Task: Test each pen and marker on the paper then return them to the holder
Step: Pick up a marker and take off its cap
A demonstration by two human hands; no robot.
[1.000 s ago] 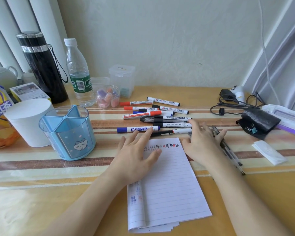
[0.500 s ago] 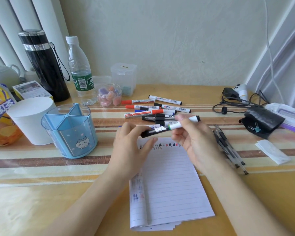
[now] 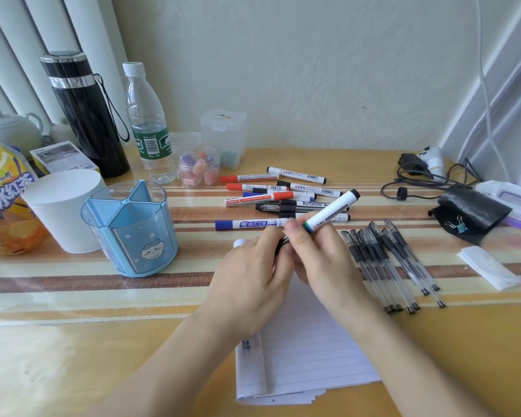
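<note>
right hand (image 3: 322, 257): the marker (image 3: 331, 210) is gripped low on its barrel, thumb and fingers curled round it, its black end tilted up and away to the right.
left hand (image 3: 253, 275): the marker's lower end is pinched between curled fingers (the cap there is mostly hidden by them).
marker: it is held in the air over the top edge of the paper (image 3: 307, 350), touching neither it nor the table (image 3: 73, 356).
step: uncapping is judged to be in hand; no stroke is being made.
next move: the cap is to be pulled straight off along the barrel while the barrel is held firm, and the tip is then to be brought down onto a bare line.
paper: lined sheets lie under both wrists, with small marks seen in the left margin.
pens (image 3: 385, 260): a bunch is laid just right of the right hand.
markers (image 3: 283, 194): a loose row is spread beyond the hands; whether they are tested cannot be told.
holder (image 3: 130, 227): it stands to the left, well apart from the hands, and nothing is seen in it.
</note>
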